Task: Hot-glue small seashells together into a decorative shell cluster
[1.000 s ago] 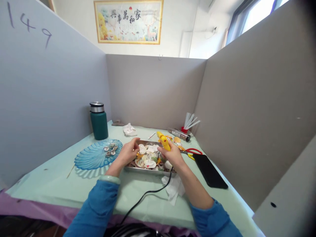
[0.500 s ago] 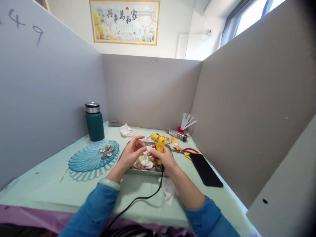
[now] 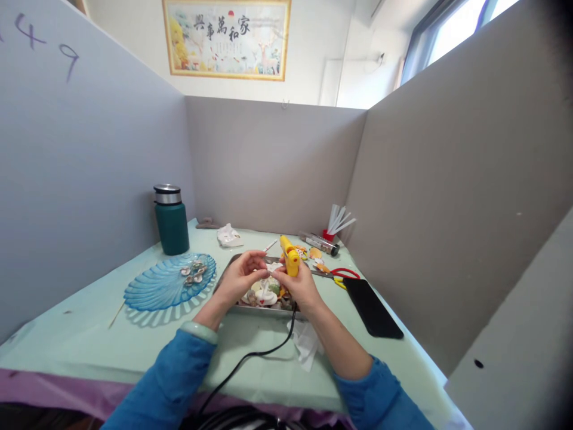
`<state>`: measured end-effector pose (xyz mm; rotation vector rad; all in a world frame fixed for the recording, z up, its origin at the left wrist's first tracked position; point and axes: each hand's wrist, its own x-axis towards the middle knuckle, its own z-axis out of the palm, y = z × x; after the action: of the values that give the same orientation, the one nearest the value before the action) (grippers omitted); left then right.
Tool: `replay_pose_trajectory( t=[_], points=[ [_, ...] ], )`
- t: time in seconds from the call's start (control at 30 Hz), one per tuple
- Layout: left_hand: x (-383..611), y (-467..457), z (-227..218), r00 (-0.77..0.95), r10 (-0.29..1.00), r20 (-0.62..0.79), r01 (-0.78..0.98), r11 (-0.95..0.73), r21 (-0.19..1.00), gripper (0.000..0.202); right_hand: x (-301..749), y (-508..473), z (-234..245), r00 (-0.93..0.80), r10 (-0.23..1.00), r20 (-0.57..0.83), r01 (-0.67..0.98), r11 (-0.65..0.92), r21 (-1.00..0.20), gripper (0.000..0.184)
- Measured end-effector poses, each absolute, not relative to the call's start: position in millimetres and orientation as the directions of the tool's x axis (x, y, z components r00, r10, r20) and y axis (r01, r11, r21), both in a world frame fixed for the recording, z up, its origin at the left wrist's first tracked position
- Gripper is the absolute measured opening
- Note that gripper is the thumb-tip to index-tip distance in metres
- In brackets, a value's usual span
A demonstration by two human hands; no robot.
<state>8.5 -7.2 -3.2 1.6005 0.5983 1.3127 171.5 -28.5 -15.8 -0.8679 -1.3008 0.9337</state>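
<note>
My right hand (image 3: 301, 288) grips a yellow glue gun (image 3: 289, 255), its black cord (image 3: 250, 361) trailing toward me across the table. My left hand (image 3: 240, 278) is closed in a pinch on something small that I cannot make out, held close to the gun. Both hands hover over a metal tray (image 3: 255, 309) filled with several seashells (image 3: 265, 294). A blue shell-shaped glass plate (image 3: 161, 288) lies to the left with a few small shells (image 3: 193, 273) on it.
A green flask (image 3: 171, 220) stands at the back left. Red-handled scissors (image 3: 344, 274), a black phone (image 3: 372, 308), a red cup of white sticks (image 3: 336, 224) and a crumpled tissue (image 3: 308, 346) lie on the right. Grey partitions wall in three sides.
Both hands rose off the tray and came together. The glue gun swung from leaning over the tray to upright beside the left fingers.
</note>
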Motion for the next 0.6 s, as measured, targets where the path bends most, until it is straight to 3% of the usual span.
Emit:
replay_pose_trajectory(
  t=[0.23,0.6],
  points=[
    [10.0,-8.1,-2.5,0.334,0.861,0.382,-0.23,-0.319,0.919,0.043,173.0,-21.5,-22.2,0.048,0.878,0.477,0.097,0.471,-0.877,0.038],
    [7.4,-7.1,-2.5,0.337,0.891,0.305,-0.249,-0.228,0.941,0.047,173.0,-26.9,-18.8,0.07,0.84,0.538,0.184,0.519,-0.835,0.035]
  ],
)
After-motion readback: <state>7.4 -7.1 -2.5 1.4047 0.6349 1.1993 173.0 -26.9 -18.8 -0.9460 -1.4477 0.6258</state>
